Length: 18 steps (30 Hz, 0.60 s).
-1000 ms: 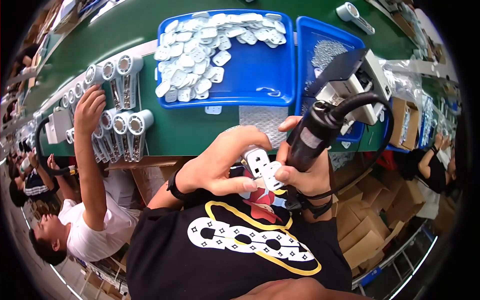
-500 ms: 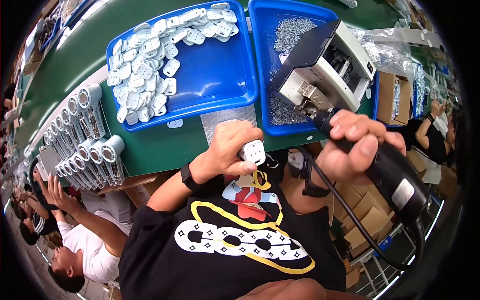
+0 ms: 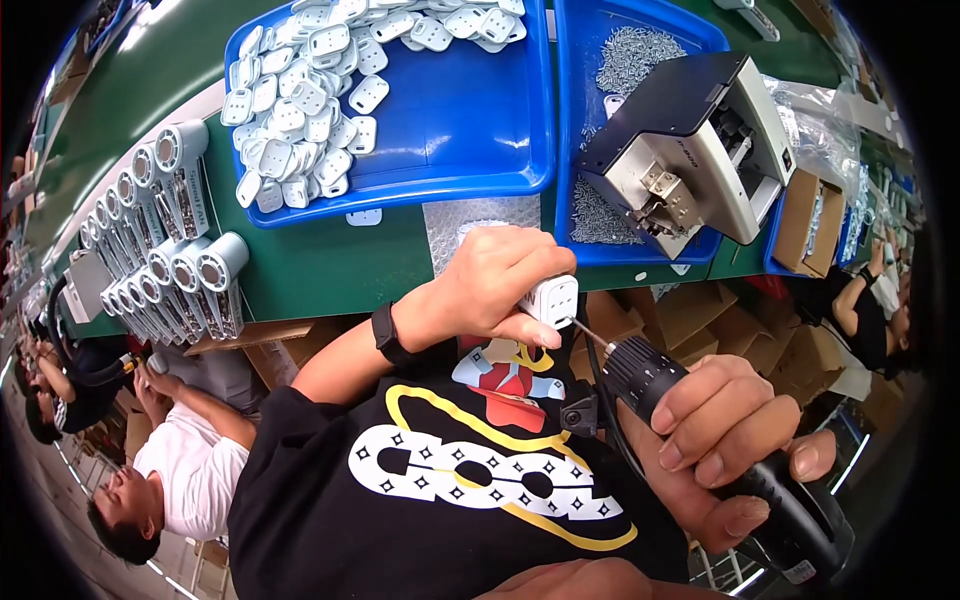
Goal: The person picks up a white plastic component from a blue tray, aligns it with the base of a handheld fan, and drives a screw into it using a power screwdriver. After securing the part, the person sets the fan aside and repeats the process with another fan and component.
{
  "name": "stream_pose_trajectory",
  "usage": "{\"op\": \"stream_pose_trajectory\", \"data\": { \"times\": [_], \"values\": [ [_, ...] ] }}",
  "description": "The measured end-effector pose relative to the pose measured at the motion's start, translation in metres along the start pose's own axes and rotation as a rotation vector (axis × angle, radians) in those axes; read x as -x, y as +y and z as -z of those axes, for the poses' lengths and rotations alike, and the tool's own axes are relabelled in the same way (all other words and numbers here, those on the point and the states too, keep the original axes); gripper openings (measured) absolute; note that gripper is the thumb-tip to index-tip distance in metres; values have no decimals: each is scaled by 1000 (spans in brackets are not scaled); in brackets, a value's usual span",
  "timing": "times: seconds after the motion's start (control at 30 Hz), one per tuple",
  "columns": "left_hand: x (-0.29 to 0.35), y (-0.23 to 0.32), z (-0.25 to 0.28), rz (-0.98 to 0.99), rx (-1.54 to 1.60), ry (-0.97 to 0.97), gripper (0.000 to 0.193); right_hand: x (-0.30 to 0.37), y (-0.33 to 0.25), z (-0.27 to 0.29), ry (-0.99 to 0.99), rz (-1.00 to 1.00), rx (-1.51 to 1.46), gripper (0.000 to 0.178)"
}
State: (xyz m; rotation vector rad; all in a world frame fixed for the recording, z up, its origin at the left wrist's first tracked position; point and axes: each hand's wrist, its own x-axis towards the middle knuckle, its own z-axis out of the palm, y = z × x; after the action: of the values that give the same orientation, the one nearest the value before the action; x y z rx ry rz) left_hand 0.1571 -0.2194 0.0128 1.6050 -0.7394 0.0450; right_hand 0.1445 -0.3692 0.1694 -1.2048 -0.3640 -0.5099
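Observation:
My left hand [image 3: 495, 285] is closed around a white handheld device, its rounded-corner end cap [image 3: 557, 302] with several small holes facing out towards the right. Most of the device is hidden by my fingers. In my right hand [image 3: 735, 430] is a black electric screwdriver [image 3: 640, 375], gripped around its body with the fingers wrapped over it. Its thin bit points up and left, and the tip meets the lower right corner of the end cap. Whether a screw sits at the tip is too small to tell.
Loose white caps fill part of a blue tray [image 3: 450, 185]. A screw feeder [image 3: 700, 160] stands in another blue tray [image 3: 640, 255] with scattered screws. Round-headed devices [image 3: 215, 265] stand in rows at left. Bubble wrap [image 3: 440, 225] lies ahead; a co-worker [image 3: 200, 470] sits at left.
My right hand has brought the screwdriver from the screw feeder down and left to the end cap. My left hand has shifted slightly right, still holding the device.

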Motion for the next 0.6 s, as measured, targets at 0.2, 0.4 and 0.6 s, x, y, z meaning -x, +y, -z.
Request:
{"op": "stream_pose_trajectory", "data": {
  "times": [0.2,0.4,0.6],
  "values": [
    [-2,-3,-2,-66,-34,-4,73,-11,9,8,-168,-127,14,35],
    [2,-4,0,-46,-57,-24,74,4,13,9,-165,-49,30,34],
    [-2,-2,-2,-51,-39,-27,77,-14,29,24,242,185,281,40]
  ]
}}
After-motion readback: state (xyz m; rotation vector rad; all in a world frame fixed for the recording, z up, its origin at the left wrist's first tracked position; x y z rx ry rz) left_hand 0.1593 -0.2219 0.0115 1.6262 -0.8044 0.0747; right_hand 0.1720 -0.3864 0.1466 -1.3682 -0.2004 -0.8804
